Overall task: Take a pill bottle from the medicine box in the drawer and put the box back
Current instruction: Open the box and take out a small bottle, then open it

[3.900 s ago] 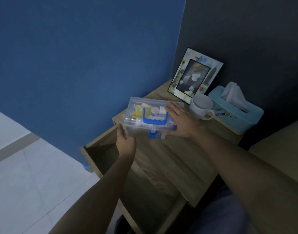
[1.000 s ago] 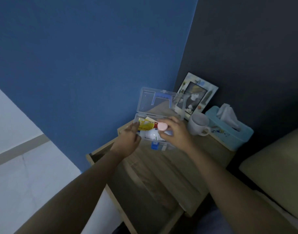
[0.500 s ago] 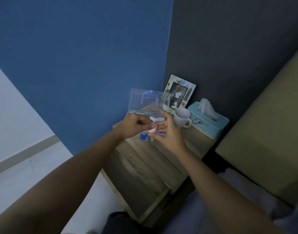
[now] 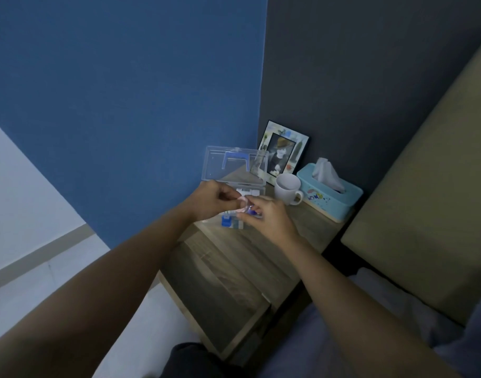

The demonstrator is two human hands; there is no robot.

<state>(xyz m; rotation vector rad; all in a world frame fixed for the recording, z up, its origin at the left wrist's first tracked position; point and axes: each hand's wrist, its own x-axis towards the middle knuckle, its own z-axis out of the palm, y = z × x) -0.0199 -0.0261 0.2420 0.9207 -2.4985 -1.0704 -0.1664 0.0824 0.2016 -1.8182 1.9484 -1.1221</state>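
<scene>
The clear medicine box point(image 4: 235, 166) with a blue handle and blue latch stands on the wooden nightstand point(image 4: 310, 227), its lid raised upright. Just in front of the box, both hands meet around a small pill bottle with a pink cap point(image 4: 244, 203). My left hand point(image 4: 213, 200) pinches it from the left. My right hand point(image 4: 266, 216) grips it from the right. The bottle's body is mostly hidden by my fingers. Below the hands the drawer point(image 4: 220, 296) is pulled out.
A white mug point(image 4: 288, 189), a teal tissue box point(image 4: 329, 192) and a framed picture point(image 4: 284, 152) stand at the back of the nightstand. A blue wall is to the left, and a tan headboard point(image 4: 424, 186) and bedding are to the right.
The box was shut on the nightstand earlier; its lid is raised now. My right hand lifted the pink-capped bottle out, and my left hand came off the box onto the bottle.
</scene>
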